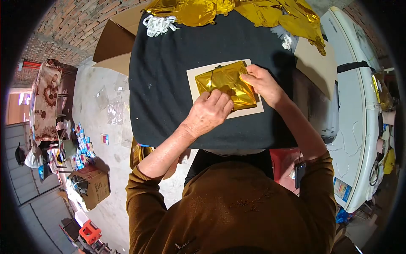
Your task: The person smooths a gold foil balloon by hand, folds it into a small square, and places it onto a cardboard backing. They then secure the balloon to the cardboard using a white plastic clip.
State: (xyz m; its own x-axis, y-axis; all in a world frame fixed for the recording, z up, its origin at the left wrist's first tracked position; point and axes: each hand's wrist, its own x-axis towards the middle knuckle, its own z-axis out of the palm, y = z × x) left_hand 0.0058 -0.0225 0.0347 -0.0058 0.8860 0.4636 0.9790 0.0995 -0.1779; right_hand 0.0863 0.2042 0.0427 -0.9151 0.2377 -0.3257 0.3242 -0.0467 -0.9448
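Note:
A folded gold foil packet point(224, 80) lies on a beige card point(192, 80) on the black-covered table. My right hand point(264, 84) pinches the packet's right edge between thumb and fingers. Over the packet's lower left part, my left hand point(210, 111) is closed with its fingers curled down; what its fingertips grip is hidden. A thin dark line, perhaps a band or cord, runs across the foil from its top edge down to the left hand. The foil looks creased and shiny, and covers most of the card.
More gold foil point(198, 12) is spread along the table's far edge. A bundle of white string point(158, 25) sits at the far left, and a smaller white bundle point(287, 41) at the far right. An open cardboard box point(112, 44) stands left; a white appliance point(353, 114) is at right.

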